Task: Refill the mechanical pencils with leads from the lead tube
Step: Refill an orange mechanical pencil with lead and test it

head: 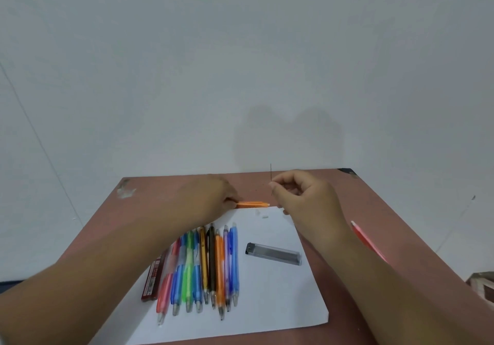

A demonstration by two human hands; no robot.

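The red lead box [153,280] bears white print, too blurred to read.

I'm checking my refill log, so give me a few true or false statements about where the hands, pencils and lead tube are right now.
1. The right hand pinches a thin lead upright. True.
2. The left hand holds a blue pencil. False: it holds an orange pencil.
3. The clear lead tube lies on the white paper. True.
4. The row of pencils lies right of the tube. False: it lies left.
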